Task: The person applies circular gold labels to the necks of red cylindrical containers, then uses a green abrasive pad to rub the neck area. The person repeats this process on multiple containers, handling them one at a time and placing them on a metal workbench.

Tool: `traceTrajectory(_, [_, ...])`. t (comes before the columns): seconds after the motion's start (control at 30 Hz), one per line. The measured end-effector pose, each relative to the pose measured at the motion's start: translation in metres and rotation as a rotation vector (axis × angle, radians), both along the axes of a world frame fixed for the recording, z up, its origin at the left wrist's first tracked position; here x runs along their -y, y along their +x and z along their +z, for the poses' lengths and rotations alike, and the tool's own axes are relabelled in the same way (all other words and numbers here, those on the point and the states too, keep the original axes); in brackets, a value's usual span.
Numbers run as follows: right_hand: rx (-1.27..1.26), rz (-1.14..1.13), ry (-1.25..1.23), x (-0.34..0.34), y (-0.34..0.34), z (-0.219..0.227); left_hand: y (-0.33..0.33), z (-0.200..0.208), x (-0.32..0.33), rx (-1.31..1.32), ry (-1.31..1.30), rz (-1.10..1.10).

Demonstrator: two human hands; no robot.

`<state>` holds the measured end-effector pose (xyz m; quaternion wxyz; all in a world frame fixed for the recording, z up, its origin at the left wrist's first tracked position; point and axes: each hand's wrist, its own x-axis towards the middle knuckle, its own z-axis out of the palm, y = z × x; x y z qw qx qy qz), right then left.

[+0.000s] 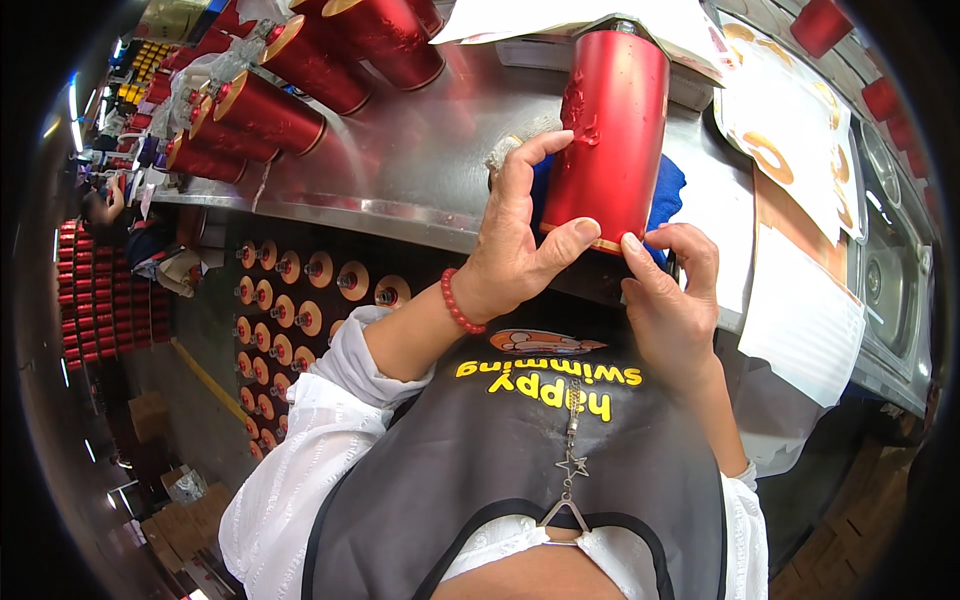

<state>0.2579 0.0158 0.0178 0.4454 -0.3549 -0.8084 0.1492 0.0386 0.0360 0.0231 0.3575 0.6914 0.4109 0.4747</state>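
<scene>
A shiny red cylinder (pixel 612 140) with raised relief on its left side and a thin gold rim at its near end lies in front of me over a blue cloth (pixel 668 195). My left hand (pixel 515 225), a red bead bracelet on its wrist, holds it from the left. Its index fingertip touches the relief and its thumb rests by the gold rim. At the near right corner, my right hand (pixel 672 285) grips the rim with thumb and bent fingers; what lies under those fingers is hidden. Beside my left fingers sits a small whitish lump (pixel 502 155).
Several similar red cylinders (pixel 270 115) stand on the metal bench (pixel 420 150) at the left. White sheets (pixel 800 310) and brown ring-patterned paper (pixel 775 150) lie to the right, near a metal basin (pixel 885 280). Rows of capped red cylinders (pixel 285 310) stand below the bench.
</scene>
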Motion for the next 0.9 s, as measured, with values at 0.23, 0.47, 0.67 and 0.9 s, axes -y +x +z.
traceTrajectory(0.23, [0.003, -0.002, 0.005, 0.0, 0.001, -0.001, 0.004, 0.001, 0.001, 0.052, -0.048, -0.002])
traceTrajectory(0.47, [0.0, 0.009, -0.001, 0.0, 0.0, -0.001, 0.007, -0.012, 0.003, 0.253, 0.101, 0.126])
traceTrajectory(0.67, [-0.019, 0.018, -0.006, -0.002, 0.001, -0.003, -0.008, -0.017, 0.036, -0.556, 0.692, 0.261])
traceTrajectory(0.9, [-0.011, 0.015, -0.002, 0.0, 0.001, -0.003, -0.001, 0.001, 0.017, -0.305, 0.495, 0.195])
